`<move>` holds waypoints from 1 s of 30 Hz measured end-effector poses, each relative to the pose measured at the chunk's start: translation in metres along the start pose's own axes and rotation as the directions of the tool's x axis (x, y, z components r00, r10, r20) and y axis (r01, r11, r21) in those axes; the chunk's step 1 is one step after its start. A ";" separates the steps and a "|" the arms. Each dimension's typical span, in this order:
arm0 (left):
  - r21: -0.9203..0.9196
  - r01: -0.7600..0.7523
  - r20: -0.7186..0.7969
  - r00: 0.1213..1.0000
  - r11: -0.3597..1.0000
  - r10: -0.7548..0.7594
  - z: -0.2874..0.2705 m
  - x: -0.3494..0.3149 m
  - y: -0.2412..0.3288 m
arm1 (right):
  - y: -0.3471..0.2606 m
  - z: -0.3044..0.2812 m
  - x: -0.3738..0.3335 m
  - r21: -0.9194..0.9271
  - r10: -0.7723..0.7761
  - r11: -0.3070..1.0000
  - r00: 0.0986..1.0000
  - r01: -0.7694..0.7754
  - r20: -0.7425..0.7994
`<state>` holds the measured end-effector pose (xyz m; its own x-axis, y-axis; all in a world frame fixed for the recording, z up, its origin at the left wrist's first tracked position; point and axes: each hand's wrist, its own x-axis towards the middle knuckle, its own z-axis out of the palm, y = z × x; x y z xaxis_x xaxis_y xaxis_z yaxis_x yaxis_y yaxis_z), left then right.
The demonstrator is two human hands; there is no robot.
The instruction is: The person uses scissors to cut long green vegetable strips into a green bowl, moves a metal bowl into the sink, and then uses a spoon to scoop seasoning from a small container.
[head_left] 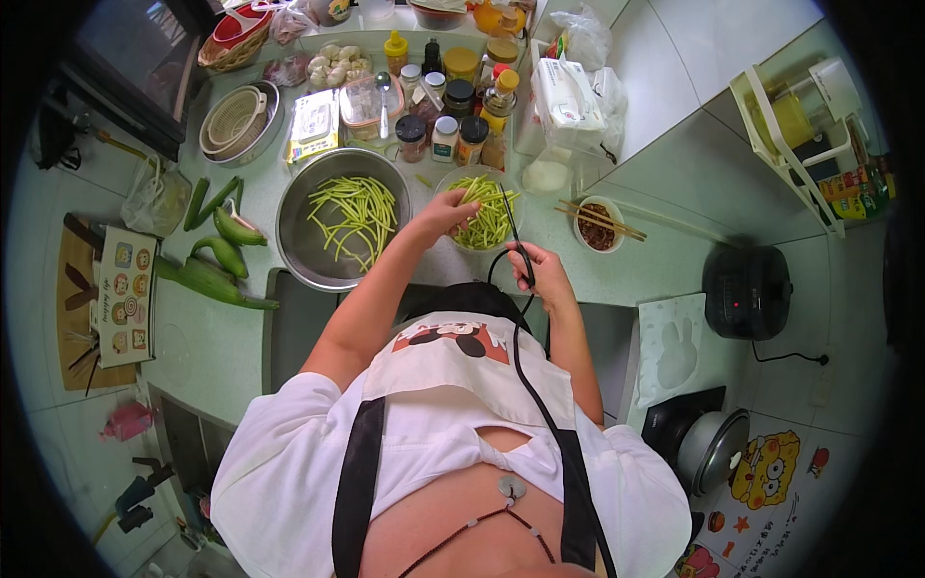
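Observation:
My left hand (449, 214) is over the near left rim of a clear bowl (446, 188) of short-cut green beans (489, 226). Its fingers are pinched together, with green bean pieces at their tips. To the right of that bowl, my right hand (541, 273) is closed around a thin black cable (517, 361), which loops beside the fingers and runs down across my apron. On the left stands a wide steel basin (289, 252) holding long, uncut green beans (352, 214).
Several green gourds (214, 284) lie left of the basin. Jars and bottles (459, 96) line the back, near a tissue pack (570, 101). Chopsticks rest across a small bowl (605, 248) of dark food. A black rice cooker (748, 291) stands at right; the sink (299, 328) lies before me.

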<state>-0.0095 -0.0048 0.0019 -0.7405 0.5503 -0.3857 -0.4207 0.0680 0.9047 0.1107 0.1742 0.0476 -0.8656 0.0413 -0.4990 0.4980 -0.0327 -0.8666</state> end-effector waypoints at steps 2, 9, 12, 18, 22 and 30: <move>-0.091 0.037 -0.019 0.999 0.995 -0.039 0.001 -0.001 0.001 | -0.002 0.001 -0.001 -0.009 0.004 1.000 1.000 -0.004 -0.008; -0.103 0.000 -0.075 0.997 0.995 -0.007 0.000 0.005 -0.012 | -0.008 0.007 -0.005 -0.031 0.036 0.999 0.999 -0.035 0.019; -0.078 -0.040 -0.076 0.997 0.996 0.034 0.005 0.008 -0.016 | -0.006 0.012 -0.004 -0.029 0.055 0.998 0.998 -0.054 0.030; -0.036 -0.051 -0.132 0.990 0.998 0.046 0.010 0.005 -0.013 | -0.004 0.012 -0.003 -0.026 0.048 0.999 0.999 -0.047 0.009; -0.061 -0.049 -0.187 0.982 0.997 0.037 0.009 0.007 -0.010 | -0.001 0.011 -0.001 -0.017 0.042 0.999 0.999 -0.042 0.018; -0.102 -0.105 -0.228 0.970 0.989 0.080 -0.002 0.009 -0.014 | 0.005 0.001 0.000 -0.179 0.095 0.980 0.995 -0.086 0.040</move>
<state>-0.0116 -0.0021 -0.0147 -0.8716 0.3498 -0.3436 -0.3916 -0.0750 0.9171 0.1128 0.1731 0.0431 -0.8158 -0.0015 -0.5783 0.5722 0.1433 -0.8075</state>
